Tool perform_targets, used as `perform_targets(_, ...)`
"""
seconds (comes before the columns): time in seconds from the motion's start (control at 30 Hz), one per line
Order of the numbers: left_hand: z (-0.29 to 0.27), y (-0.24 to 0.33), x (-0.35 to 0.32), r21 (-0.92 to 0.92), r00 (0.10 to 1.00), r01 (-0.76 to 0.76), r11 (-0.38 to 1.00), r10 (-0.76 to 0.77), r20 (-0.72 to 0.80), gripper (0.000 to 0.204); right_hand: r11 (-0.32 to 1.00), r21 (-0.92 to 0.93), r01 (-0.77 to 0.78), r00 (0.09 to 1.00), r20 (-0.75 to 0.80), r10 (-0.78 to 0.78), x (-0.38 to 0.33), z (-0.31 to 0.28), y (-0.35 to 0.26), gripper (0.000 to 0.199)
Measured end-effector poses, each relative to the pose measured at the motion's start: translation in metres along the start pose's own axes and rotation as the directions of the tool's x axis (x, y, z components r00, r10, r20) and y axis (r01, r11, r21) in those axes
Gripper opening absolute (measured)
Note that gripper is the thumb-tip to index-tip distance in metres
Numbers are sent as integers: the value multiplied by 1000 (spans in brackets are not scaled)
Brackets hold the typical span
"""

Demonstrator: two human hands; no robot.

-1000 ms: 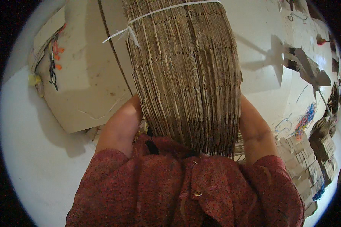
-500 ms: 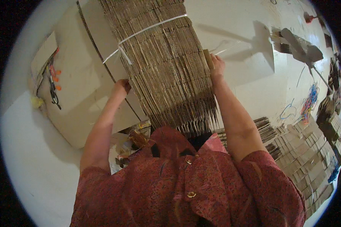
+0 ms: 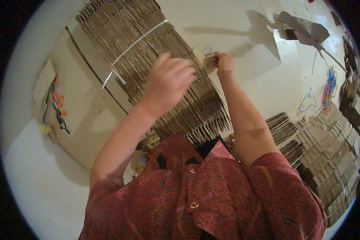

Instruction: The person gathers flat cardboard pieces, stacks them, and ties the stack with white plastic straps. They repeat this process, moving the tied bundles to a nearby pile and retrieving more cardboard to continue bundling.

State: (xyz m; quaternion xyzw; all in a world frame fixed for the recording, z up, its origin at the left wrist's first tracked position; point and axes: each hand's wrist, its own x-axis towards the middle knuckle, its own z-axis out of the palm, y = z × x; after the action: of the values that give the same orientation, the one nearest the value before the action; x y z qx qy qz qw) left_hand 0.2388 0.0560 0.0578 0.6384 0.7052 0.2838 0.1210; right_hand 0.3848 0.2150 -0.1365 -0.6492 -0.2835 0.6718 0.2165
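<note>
A long bundle of folded corrugated cardboard pieces (image 3: 124,44) lies on the table in front of me, its pieces packed on edge. A white strap (image 3: 138,43) crosses the bundle, its loose end sticking out at the left. My left hand (image 3: 171,80) is raised over the middle of the bundle; motion smears its fingers, so I cannot tell if anything is in them. Beside the bundle's right edge, my right hand (image 3: 224,63) pinches a pale, thin strip (image 3: 209,59), partly hidden by the fingers.
At the left table edge lie dark-handled scissors (image 3: 61,122) and small orange items (image 3: 61,105). Flat cardboard stacks (image 3: 328,148) stand at the right, near tangled coloured strings (image 3: 329,90). A grey, paddle-shaped object on a rod (image 3: 304,30) stands at the far right.
My left hand has lifted from the bundle's left side to above its middle. My right hand has shifted slightly off the right edge, now with a pale strip. The view has turned somewhat.
</note>
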Motion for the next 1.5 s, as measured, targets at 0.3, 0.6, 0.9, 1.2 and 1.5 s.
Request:
perform_targets(0.3,107,3,100,425,230,-82,901,-398,888,53,928,-317,195,979,116,-166,35,2,20,8)
perform_targets(0.6,129,-14,85,402,265,-85,911,-369,891,48,904,-420,83,989,-76,-126,40,-10,4,16)
perform_targets(0.9,120,-9,75,220,516,-76,972,-151,843,23,799,-275,534,834,325,-446,-121,15,-78,10)
perform_targets(1.2,69,-6,-19,-310,997,-33,950,9,-80,14,502,-277,819,517,735,-439,-192,43,-109,3)
perform_targets(1.5,52,-1,-175,-491,298,759,428,-898,-322,28,292,-30,956,111,958,-265,-230,93,-51,6)
